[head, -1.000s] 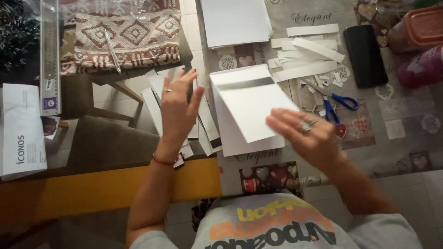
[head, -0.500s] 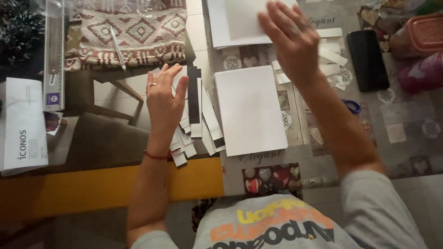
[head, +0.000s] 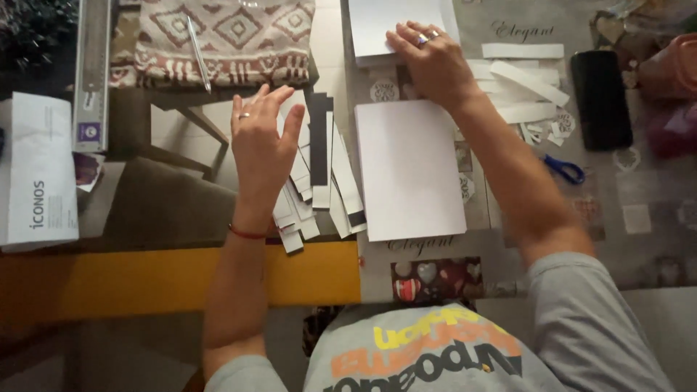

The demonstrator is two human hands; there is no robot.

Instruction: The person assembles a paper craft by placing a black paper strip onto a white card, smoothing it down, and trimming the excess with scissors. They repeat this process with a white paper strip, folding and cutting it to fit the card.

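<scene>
Paper (head: 410,168), a white sheet, is lying flat on the grey patterned surface (head: 639,218) just in front of the person, between the two arms. Just left of it, a fan of white and dark strips (head: 319,167) is spreading over the surface edge. The left hand (head: 260,149) is resting palm down on those strips, its grip wide, fingers spread and closing on nothing. Blue scissors (head: 565,170) are lying right of the right forearm. Farther off, the right hand (head: 434,62) is pressing flat on the near edge of a second sheet (head: 385,25), grip likewise wide and clasping nothing. More white strips (head: 526,76) are lying just beside that hand, with a black phone (head: 601,98) to their right. At far left, a pen (head: 198,51) is lying on a patterned cloth (head: 225,36).
</scene>
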